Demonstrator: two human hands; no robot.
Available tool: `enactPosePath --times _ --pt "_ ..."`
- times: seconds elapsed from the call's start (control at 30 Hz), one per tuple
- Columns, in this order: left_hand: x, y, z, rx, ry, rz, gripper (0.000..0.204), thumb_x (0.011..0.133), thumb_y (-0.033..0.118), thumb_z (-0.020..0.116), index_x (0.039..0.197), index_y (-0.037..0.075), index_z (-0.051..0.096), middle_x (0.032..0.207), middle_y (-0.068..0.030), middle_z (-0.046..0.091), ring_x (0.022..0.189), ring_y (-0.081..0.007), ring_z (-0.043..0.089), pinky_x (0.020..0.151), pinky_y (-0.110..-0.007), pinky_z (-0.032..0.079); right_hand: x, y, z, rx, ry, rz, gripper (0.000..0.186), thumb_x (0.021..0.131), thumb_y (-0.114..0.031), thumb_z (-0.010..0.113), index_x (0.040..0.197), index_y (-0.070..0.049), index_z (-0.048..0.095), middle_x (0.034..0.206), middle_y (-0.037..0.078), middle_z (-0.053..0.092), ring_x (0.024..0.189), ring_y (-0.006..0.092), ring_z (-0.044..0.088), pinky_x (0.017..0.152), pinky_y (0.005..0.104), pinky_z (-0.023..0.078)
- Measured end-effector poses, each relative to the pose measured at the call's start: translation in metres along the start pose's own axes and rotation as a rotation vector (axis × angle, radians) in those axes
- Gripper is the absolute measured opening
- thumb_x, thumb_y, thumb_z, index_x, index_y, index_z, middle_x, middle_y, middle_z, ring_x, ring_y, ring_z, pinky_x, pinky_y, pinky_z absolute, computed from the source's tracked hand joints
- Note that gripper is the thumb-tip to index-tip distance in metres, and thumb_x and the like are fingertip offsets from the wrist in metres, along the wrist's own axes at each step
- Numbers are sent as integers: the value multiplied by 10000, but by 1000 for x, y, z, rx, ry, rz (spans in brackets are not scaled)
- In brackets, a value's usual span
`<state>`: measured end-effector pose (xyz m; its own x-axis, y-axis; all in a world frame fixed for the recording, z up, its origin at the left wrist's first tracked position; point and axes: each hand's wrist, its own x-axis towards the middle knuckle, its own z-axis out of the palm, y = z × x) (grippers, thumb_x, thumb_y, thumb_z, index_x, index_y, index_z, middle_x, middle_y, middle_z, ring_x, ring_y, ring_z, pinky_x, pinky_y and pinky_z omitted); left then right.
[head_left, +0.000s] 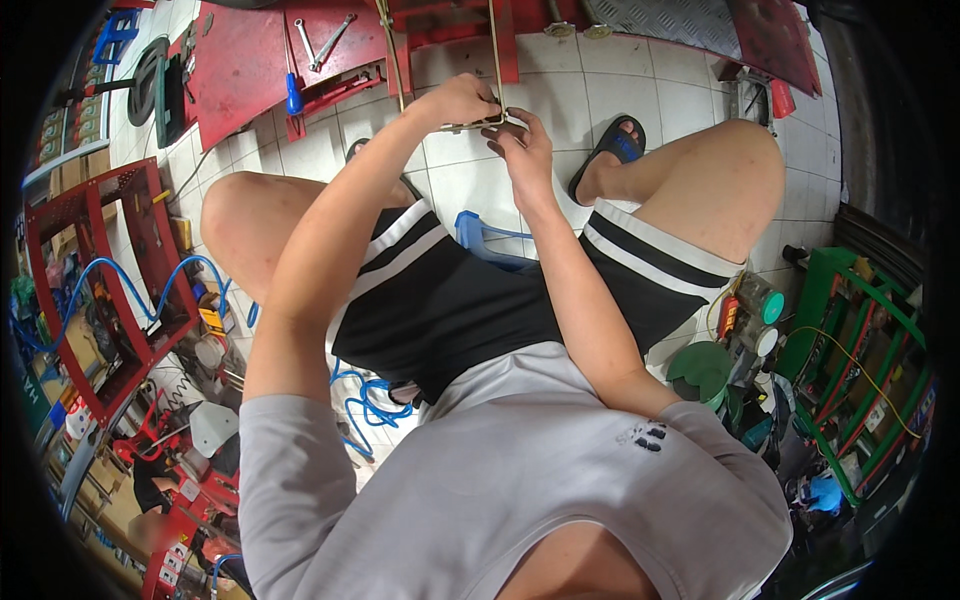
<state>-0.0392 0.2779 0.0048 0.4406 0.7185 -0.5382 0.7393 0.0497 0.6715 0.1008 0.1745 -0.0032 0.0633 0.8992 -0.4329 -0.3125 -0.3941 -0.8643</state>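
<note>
A thin brass-coloured metal frame point(497, 55) hangs down from a red metal lift table point(240, 60) in front of me. My left hand point(458, 103) is closed at the frame's lower right corner, its fingertips pinched on it. Just right of and below it, my right hand point(525, 150) curves its fingers about the same corner; a small dark part shows between the fingertips, too small to name. On the red table lie a blue-handled screwdriver point(292, 92) and two wrenches point(330, 42), left of my hands.
White floor tiles point(455, 185) lie under my spread knees. A blue plastic stool point(470, 230) shows between my thighs. Blue hose point(370, 400) coils at my left. A red metal rack point(110, 290) stands farther left; a green bucket point(700, 370) and green metal frame point(850, 370) are right.
</note>
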Motion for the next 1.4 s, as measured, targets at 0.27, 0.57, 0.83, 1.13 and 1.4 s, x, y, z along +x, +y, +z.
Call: enactPosePath --times 0.27,0.57,0.83,1.13,1.4 --pt "1 -1 1 94 -9 2 305 854 242 613 1031 3 682 913 -175 677 849 -276 638 774 -357 490 3 2 -6 33 -10 -4 328 888 33 498 1209 96 473 1037 184 648 942 233 666 816 302 529" --pt "10 -7 -1 -93 35 -175 278 827 208 634 1004 1 691 903 -147 685 824 -269 647 771 -343 509 2 1 -5 42 -18 5 337 869 39 505 1201 96 476 1036 189 647 943 235 664 833 313 530" --pt "5 -3 5 73 195 -45 339 759 319 668 976 64 723 966 -180 690 930 -340 656 827 -387 517 3 0 -5 17 -12 1 332 871 38 504 1197 95 474 1037 192 647 942 240 663 832 315 528" --pt "-4 1 2 87 93 32 303 806 213 660 1022 2 691 923 -174 699 868 -263 667 799 -342 518 2 0 -6 3 -22 -3 333 878 36 499 1204 96 468 1042 193 645 951 241 660 840 319 521" --pt "-3 4 1 168 87 40 296 831 219 623 1022 1 686 905 -178 694 851 -281 669 789 -361 517 3 0 -5 2 -24 -6 334 877 32 507 1202 96 471 1034 189 645 951 239 659 835 317 524"
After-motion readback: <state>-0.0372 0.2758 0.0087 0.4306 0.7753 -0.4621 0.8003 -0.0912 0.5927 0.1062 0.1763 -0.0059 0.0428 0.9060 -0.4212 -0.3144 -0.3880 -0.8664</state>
